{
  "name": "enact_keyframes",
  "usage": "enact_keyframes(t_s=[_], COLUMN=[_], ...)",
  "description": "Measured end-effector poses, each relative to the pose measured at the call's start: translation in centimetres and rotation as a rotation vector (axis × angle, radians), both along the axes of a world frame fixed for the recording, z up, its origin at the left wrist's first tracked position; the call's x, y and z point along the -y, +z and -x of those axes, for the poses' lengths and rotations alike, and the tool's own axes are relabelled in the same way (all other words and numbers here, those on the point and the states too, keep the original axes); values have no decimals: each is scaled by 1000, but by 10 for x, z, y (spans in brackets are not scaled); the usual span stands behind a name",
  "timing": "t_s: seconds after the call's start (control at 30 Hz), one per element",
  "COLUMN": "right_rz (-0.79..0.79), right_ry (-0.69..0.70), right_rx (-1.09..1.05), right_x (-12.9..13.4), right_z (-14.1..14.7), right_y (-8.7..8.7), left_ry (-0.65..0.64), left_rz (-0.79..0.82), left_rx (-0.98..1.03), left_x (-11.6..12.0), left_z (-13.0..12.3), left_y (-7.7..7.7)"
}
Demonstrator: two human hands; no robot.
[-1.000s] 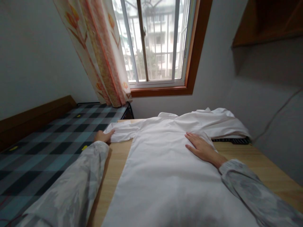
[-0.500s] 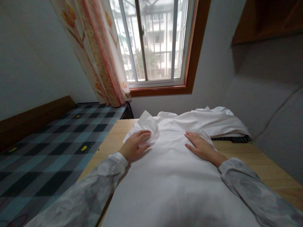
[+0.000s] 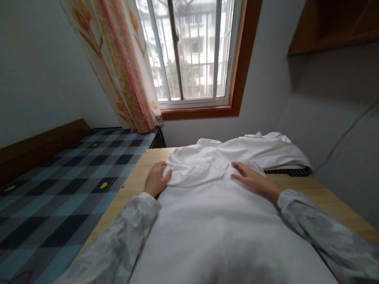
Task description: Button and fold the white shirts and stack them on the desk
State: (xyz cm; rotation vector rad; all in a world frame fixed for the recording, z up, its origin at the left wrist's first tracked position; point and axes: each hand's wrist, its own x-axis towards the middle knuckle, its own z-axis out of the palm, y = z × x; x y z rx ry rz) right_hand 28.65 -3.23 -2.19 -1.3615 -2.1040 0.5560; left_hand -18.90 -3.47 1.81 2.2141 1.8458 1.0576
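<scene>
A large white cloth (image 3: 207, 213) lies over the light wooden table (image 3: 319, 201) and reaches down toward me. Near its far end a flap (image 3: 198, 169) is folded inward across the middle, its point toward the right. My left hand (image 3: 156, 178) rests at the left edge of this flap, thumb and fingers apart. On the other side, my right hand (image 3: 250, 179) touches the cloth just right of the flap's tip, with its fingers spread. Behind my right hand more white fabric (image 3: 266, 152) is bunched up.
A dark slatted object (image 3: 296, 172) shows under the bunched fabric at the back right. Left of the table is a bed with a checked cover (image 3: 71, 189). A window (image 3: 192, 55), a flowered curtain (image 3: 118, 67) and a wooden shelf (image 3: 334, 35) stand beyond.
The raised left part of the cloth has been laid over toward the right and now lies flat. My left hand has moved left, off the cloth's inner area; my right hand has shifted slightly.
</scene>
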Motion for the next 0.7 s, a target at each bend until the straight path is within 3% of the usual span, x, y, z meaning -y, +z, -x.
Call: enact_keyframes(t_s=[0.13, 0.23, 0.37, 0.47, 0.53, 0.63, 0.7], right_rz=[234, 248, 220, 240, 98, -336, -561], right_ry=[57, 33, -113, -67, -39, -47, 61], right_rx=[-26, 53, 45, -64, -136, -223, -204], right_x=[-39, -63, -74, -70, -61, -34, -6], right_z=[14, 38, 68, 76, 70, 44, 20], right_y=[24, 39, 39, 38, 44, 64, 76], left_ry=[116, 110, 103, 96, 115, 214, 288], left_rz=[96, 115, 130, 138, 132, 117, 120], left_rx=[119, 208, 229, 227, 247, 239, 223], left_x=[-7, -10, -7, -5, -6, -9, -12], left_z=[6, 9, 11, 10, 10, 11, 12], left_y=[-9, -12, -14, -12, -11, -10, -10])
